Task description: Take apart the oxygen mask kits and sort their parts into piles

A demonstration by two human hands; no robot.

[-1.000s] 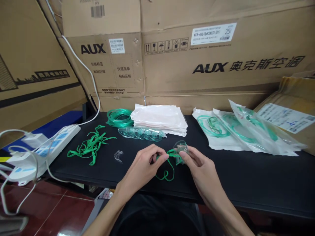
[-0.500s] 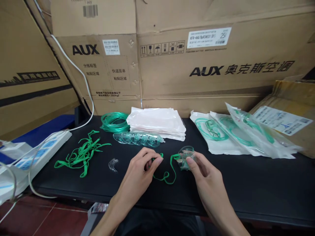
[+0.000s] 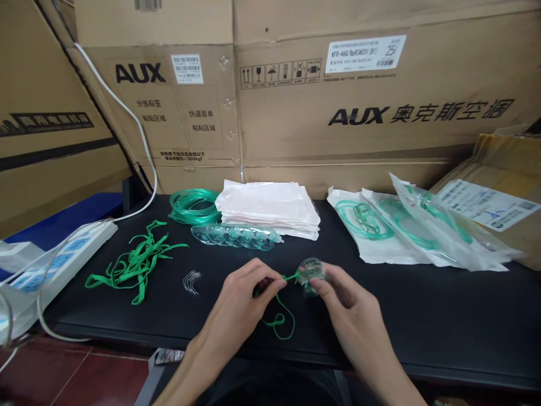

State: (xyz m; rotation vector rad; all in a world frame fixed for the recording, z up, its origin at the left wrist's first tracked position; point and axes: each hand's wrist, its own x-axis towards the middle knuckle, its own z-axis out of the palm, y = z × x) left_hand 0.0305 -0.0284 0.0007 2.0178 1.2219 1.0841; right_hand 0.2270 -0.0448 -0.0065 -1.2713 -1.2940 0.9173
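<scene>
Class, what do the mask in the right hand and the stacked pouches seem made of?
Mask: probably plastic, glossy; it is see-through with bright highlights.
Stacked pouches: paper or plastic film, faintly shiny; thin, creased white layers leave either possible.

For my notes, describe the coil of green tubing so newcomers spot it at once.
Before the big AUX carton on the black table lies a white packet stack. Left of it, the coil of green tubing is unwrapped, unlike the bagged tubing at right, and round, unlike the tangled straps in front.
</scene>
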